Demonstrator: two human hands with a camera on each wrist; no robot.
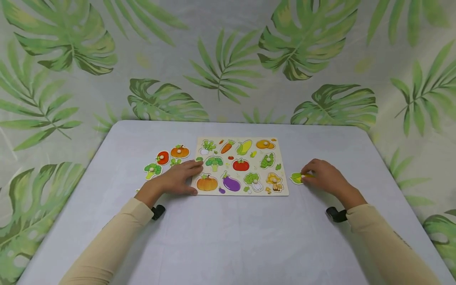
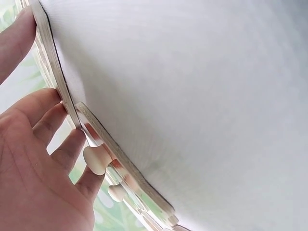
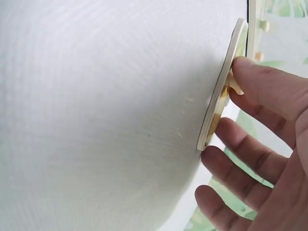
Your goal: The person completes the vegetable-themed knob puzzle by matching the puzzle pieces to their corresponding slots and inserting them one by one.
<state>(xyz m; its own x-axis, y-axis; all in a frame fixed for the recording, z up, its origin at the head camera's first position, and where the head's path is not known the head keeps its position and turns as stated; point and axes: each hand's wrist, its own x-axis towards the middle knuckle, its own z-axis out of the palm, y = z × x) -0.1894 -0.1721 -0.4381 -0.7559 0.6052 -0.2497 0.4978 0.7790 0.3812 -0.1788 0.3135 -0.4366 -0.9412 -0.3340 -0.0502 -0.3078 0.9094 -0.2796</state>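
The left hand point(image 1: 179, 178) rests against the left side of a pale puzzle board point(image 1: 255, 165), its thumb near the lower corner and its fingers extended along the edge. Well apart from it, the right hand point(image 1: 322, 178) pinches a yellow-and-green piece point(image 1: 296, 179) between thumb and forefinger, the other fingers loosely bent; that piece is on the white table point(image 1: 242, 241), just beside the board's right edge. The board lies flat in the middle of the table and shows rows of vegetables; the mushroom piece point(image 1: 274, 183) and the leafy cabbage piece point(image 1: 253, 182) sit in it with their knobs up. Left of the board, near the left hand, lie a loose pumpkin piece point(image 1: 179, 151), a red tomato piece point(image 1: 162, 158) and a broccoli piece point(image 1: 152, 171), with a green piece point(image 1: 175, 162) partly hidden. Behind the table hangs a leaf-patterned cloth point(image 1: 228, 114), and beige sleeves point(image 1: 114, 237) cover both forearms
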